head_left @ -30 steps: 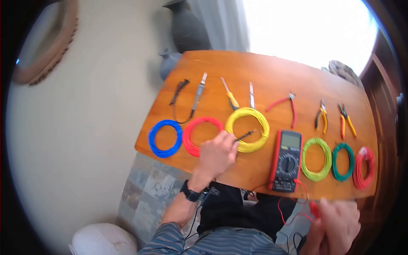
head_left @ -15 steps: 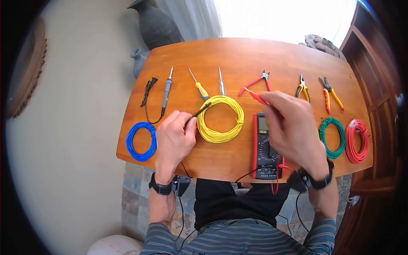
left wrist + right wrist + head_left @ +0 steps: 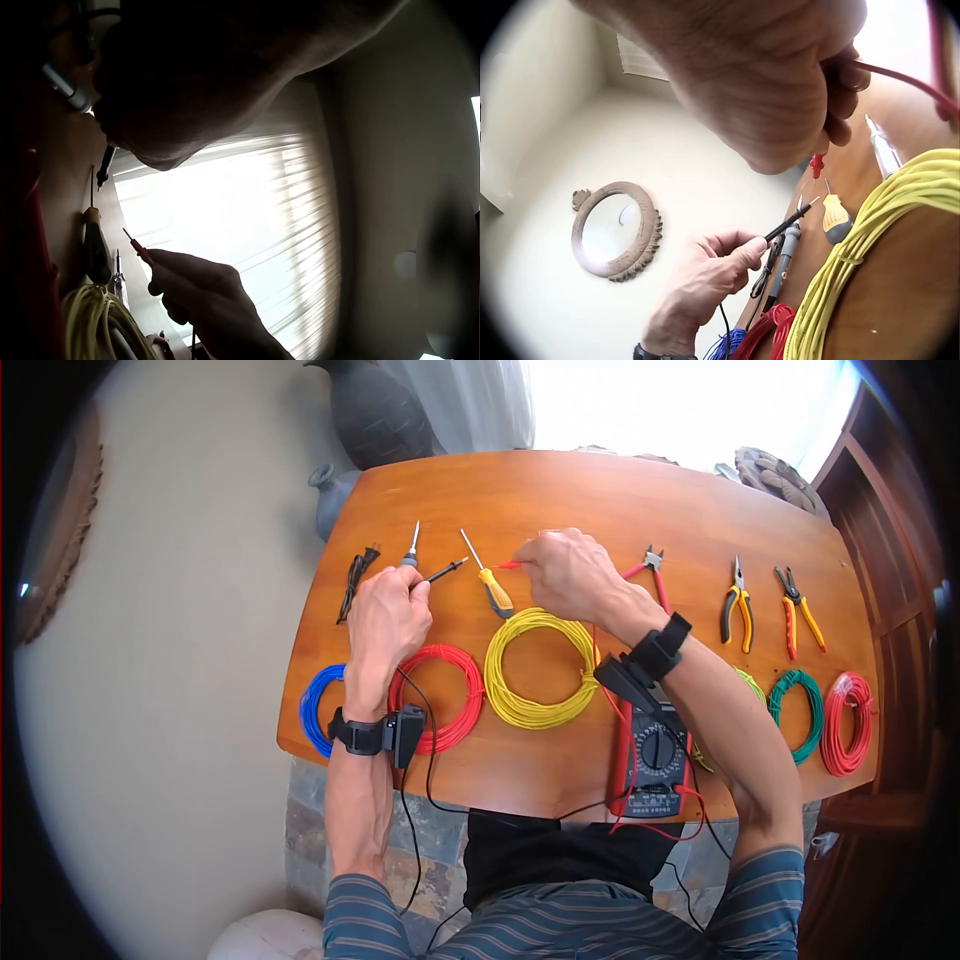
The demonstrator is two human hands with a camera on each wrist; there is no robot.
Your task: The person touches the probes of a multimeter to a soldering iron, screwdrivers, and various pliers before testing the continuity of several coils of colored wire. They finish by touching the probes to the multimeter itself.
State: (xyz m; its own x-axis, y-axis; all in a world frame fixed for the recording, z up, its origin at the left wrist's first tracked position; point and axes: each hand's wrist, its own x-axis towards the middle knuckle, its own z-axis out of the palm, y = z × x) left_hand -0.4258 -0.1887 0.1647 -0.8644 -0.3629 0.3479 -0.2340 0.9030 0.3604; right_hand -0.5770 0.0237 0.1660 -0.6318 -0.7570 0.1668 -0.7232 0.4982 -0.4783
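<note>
My left hand [image 3: 385, 610] pinches a black multimeter probe [image 3: 789, 223], its tip pointing right, above the soldering iron [image 3: 782, 262]. Between the fingers of my right hand [image 3: 575, 575] is the red probe [image 3: 817, 165], pointing left toward the black one. The two metal tips face each other with a gap, over the yellow-handled screwdriver [image 3: 495, 592]. Red and black leads run back to the red-cased multimeter [image 3: 655, 760] at the table's near edge, partly covered by my right wrist gear. In the left wrist view my left hand is a dark silhouette.
Coils of blue [image 3: 318, 715], red [image 3: 470, 705], yellow [image 3: 500, 695] and green wire [image 3: 812, 730] lie along the near side, with another red coil [image 3: 835, 745] far right. Diagonal cutters [image 3: 653, 560], long-nose pliers [image 3: 737, 610] and wire strippers [image 3: 790, 600] lie behind.
My right hand has come up from below the table's right front edge, across the multimeter, then farther left with the red probe. My left hand has moved forward, away from my body, with the black probe.
</note>
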